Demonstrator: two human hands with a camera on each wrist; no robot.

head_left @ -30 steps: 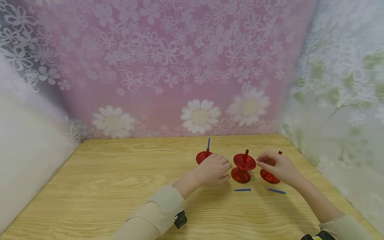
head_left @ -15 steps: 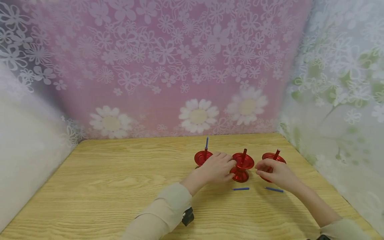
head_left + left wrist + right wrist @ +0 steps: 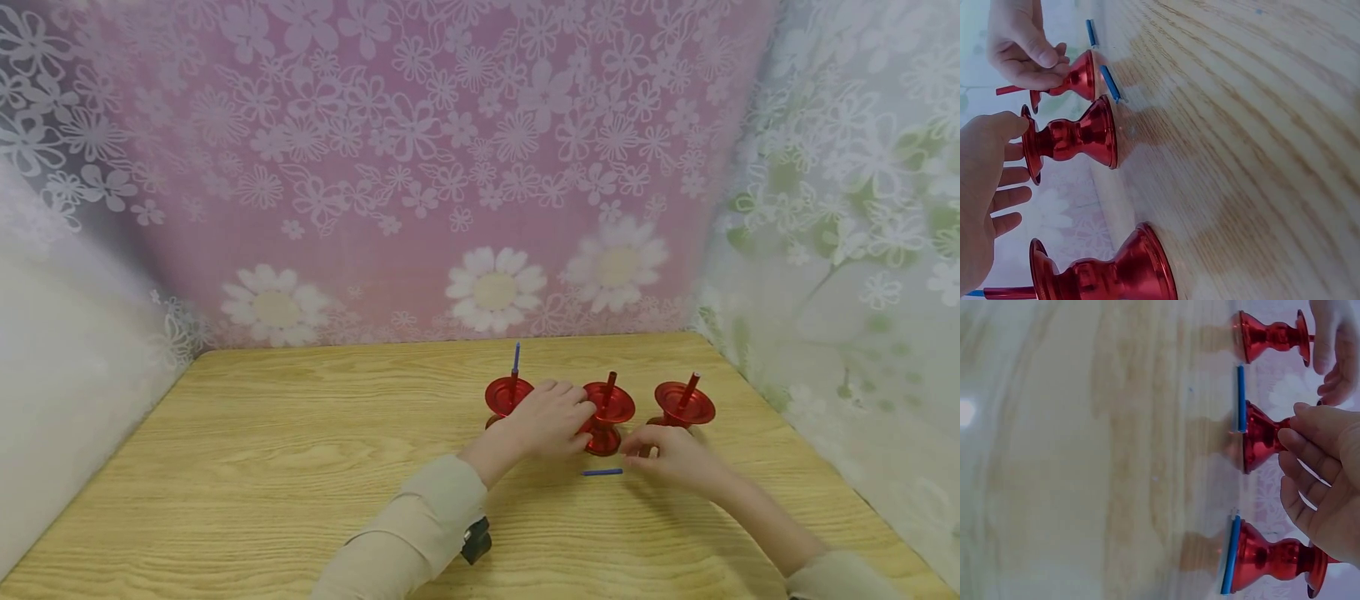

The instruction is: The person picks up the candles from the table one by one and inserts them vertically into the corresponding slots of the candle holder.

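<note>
Three red metal candle holders stand upright in a row: the left one (image 3: 504, 393), the middle one (image 3: 611, 404) and the right one (image 3: 686, 402). A thin blue candle (image 3: 516, 357) stands in the left holder's tube. My left hand (image 3: 547, 421) is at the middle holder, its thumb at the saucer rim and its other fingers spread behind in the left wrist view. My right hand (image 3: 675, 454) hovers before the right holder, fingers loosely bent, holding nothing. One blue candle (image 3: 602, 472) lies before the middle holder. Another blue candle (image 3: 1230, 555), hidden in the head view, lies before the right holder.
The holders stand on a wood-grain table (image 3: 300, 450). Behind it hangs a pink flowered backdrop (image 3: 375, 208); a pale leafy sheet (image 3: 847, 275) borders the right side and a white one (image 3: 67, 358) the left.
My left hand has moved right from beside the left holder to the middle holder's rim. My right hand has come down and left from the right holder, covering the candle before it.
</note>
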